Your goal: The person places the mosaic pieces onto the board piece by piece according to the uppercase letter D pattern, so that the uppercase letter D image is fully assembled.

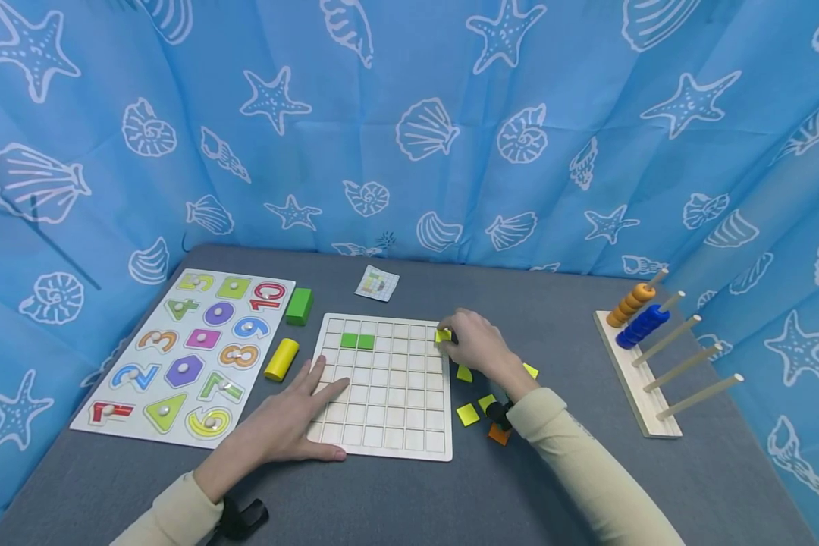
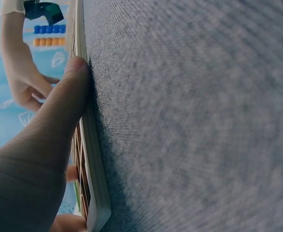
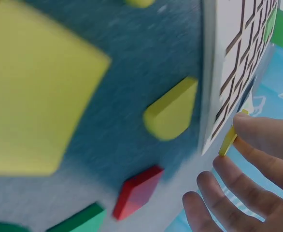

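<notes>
A pale wooden grid board [image 1: 396, 436] lies flat on the table, with two green square tiles [image 1: 365, 342] side by side in its upper left cells. My left hand [image 1: 280, 421] rests on the board's left side, fingers spread and thumb along the near edge. At the far right corner my right hand [image 1: 478, 343] pinches a small yellow tile [image 3: 227, 141] between thumb and index finger, the other fingers loosely extended. Beneath that forearm lie loose tiles: a yellow square [image 1: 467, 414], a yellow rounded piece [image 3: 173, 113], an orange tile [image 1: 499, 434] and a red tile [image 3: 139, 192].
On the left lies a number-and-shape puzzle board [image 1: 143, 371]. Between the boards are a green block [image 1: 299, 306] and a yellow cylinder [image 1: 282, 359]. A small printed card [image 1: 378, 283] lies behind the grid. A bead-and-peg stand [image 1: 638, 387] stands right, and a blue curtain [image 1: 409, 91] hangs behind.
</notes>
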Tool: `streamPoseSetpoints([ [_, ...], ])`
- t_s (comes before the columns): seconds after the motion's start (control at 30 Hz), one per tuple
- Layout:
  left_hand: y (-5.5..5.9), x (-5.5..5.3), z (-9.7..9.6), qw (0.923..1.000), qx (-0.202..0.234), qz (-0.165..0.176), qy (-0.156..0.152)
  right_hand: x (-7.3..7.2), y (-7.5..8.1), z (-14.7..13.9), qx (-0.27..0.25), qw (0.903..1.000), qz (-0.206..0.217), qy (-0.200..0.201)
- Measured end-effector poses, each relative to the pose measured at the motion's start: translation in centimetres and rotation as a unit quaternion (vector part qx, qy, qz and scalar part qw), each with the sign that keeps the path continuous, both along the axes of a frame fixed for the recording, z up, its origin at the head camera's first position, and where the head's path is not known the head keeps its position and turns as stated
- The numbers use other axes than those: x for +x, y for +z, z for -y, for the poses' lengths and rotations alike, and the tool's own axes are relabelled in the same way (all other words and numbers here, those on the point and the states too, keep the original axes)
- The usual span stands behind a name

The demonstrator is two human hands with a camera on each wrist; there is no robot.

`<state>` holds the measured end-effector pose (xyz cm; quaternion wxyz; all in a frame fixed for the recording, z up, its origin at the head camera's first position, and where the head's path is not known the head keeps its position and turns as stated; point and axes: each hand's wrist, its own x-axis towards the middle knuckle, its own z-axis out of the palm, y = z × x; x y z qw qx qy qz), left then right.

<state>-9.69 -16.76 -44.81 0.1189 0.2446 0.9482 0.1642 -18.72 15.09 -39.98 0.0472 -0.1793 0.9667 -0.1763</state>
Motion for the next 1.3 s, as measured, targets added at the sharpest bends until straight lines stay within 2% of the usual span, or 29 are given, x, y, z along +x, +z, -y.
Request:
streamPoseSetpoints([
  [0.47, 0.2, -0.1, -0.2, 1.0, -0.004, 0.007, 0.004, -0.1, -0.2, 4.5, -0.003, 0.9995, 0.021, 0.025],
  [0.8, 0.3, -0.1, -0.1, 1.0, -0.006, 0.004, 0.004, -0.2, -0.5, 6.9, -0.01, 0.9981, 0.008, 0.059],
  [1.3, -0.1, -0.1, 0.1, 1.0, 0.0, 0.002, 0.003, -0.4, -0.8, 8.5, -0.006, 0.9974, 0.002, 0.072],
])
